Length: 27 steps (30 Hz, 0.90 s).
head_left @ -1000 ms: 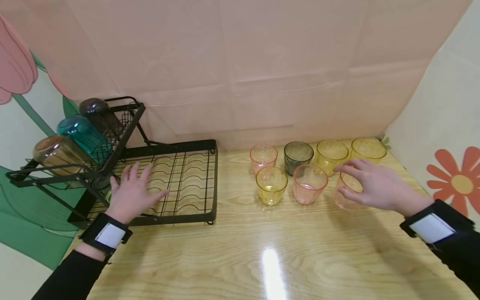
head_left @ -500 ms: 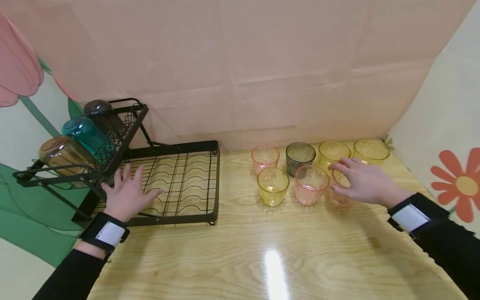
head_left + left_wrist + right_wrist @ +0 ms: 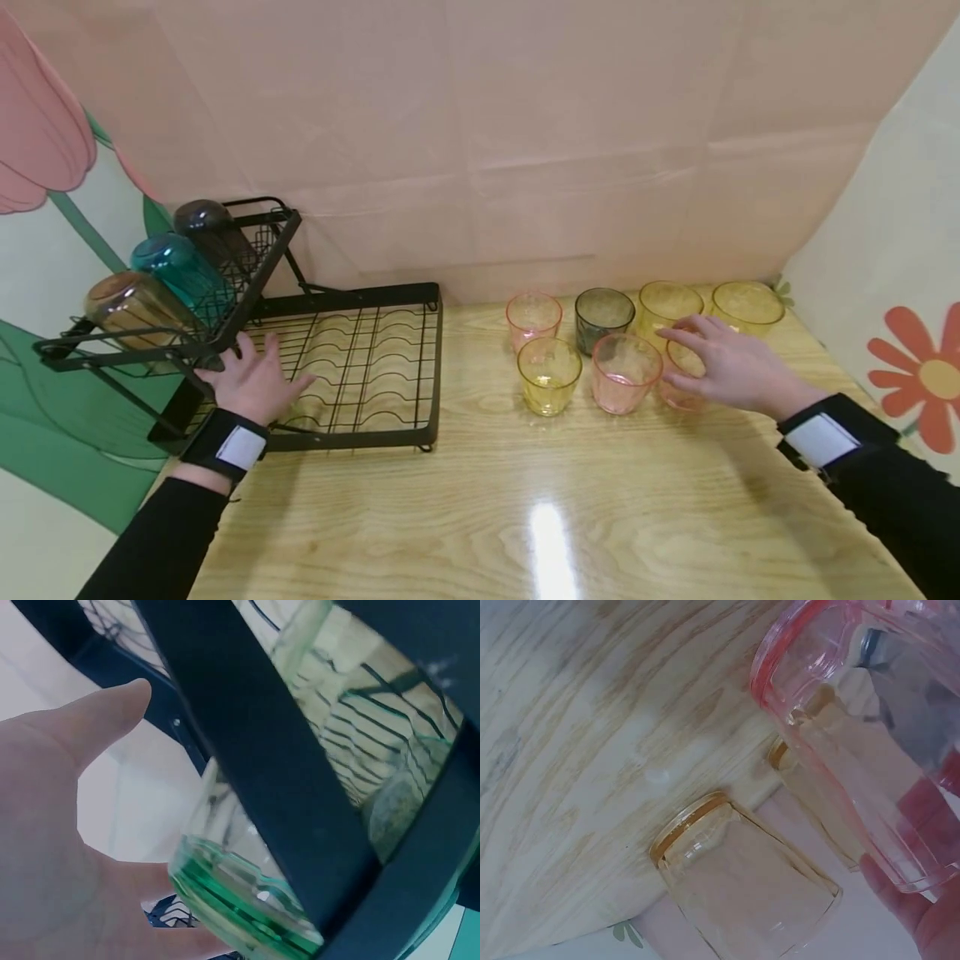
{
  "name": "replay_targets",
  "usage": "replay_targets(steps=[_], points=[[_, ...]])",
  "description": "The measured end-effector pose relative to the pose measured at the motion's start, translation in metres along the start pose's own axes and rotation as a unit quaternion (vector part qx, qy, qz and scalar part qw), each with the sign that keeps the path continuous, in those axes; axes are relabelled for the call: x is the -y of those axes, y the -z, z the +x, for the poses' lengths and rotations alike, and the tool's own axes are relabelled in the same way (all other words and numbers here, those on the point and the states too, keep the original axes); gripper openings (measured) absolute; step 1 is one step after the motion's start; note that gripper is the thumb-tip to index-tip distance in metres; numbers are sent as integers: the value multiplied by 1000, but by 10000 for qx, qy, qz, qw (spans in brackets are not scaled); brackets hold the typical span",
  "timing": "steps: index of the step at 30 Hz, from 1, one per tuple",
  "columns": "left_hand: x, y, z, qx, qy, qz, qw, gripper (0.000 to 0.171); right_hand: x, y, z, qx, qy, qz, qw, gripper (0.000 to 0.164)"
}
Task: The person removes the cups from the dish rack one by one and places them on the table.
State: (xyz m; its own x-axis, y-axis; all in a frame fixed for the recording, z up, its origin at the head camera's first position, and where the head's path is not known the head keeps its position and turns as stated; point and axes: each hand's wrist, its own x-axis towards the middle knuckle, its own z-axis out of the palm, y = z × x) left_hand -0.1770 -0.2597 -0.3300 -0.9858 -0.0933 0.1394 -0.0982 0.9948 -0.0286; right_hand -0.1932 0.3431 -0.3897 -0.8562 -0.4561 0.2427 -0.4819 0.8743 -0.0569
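Note:
My right hand [image 3: 731, 367] grips a pink glass [image 3: 832, 750] by its upper part, at the right end of the front row. Left of it stand another pink glass [image 3: 621, 387] and a yellow glass [image 3: 550, 392], both upright. My left hand [image 3: 251, 383] is over the left part of the black dish rack [image 3: 360, 437], its thumb and fingers spread. In the left wrist view, its lower fingers reach a green-tinted glass [image 3: 232, 889] behind the rack's black bars; contact is unclear.
Behind stand a pink glass [image 3: 528, 325], a grey glass [image 3: 600, 325] and two yellow glasses [image 3: 667, 302], near the wall cloth. The rack's raised tier holds upturned amber [image 3: 135, 308], teal [image 3: 180, 267] and dark [image 3: 213, 229] glasses. Wooden table [image 3: 420, 517] underneath.
My right hand has moved left with the pink glass, beside the other pink one, and then stays there. My left hand has shifted slightly toward the raised tier, fingers now partly at its edge.

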Motion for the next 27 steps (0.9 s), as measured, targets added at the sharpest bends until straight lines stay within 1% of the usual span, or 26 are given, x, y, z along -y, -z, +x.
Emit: replay_targets(steps=[4, 7, 11, 14, 16, 19, 24, 27], points=[[-2, 1, 4, 226, 194, 119, 9995, 90, 3, 5, -5, -201, 9, 96, 9998, 61], [-3, 2, 7, 448, 346, 205, 9982, 89, 13, 13, -5, -551, 166, 218, 9981, 59], [-2, 2, 9, 649, 513, 259, 9962, 90, 37, 25, 4, -1201, 746, 337, 9894, 55], [-2, 1, 10, 722, 589, 262, 9953, 90, 64, 32, 13, -1513, 1294, 460, 9789, 52], [-1, 0, 11, 736, 627, 254, 9950, 90, 81, 34, 20, -1576, 1603, 598, 9726, 50], [-1, -1, 12, 775, 673, 248, 9944, 91, 106, 36, 28, -1534, 1943, 719, 9662, 51], [0, -2, 13, 900, 812, 257, 9923, 94, 136, 38, 36, -1326, 2258, 706, 9625, 56], [0, -1, 14, 910, 949, 231, 9910, 96, 150, 38, 39, -1304, 2416, 711, 9589, 57]])
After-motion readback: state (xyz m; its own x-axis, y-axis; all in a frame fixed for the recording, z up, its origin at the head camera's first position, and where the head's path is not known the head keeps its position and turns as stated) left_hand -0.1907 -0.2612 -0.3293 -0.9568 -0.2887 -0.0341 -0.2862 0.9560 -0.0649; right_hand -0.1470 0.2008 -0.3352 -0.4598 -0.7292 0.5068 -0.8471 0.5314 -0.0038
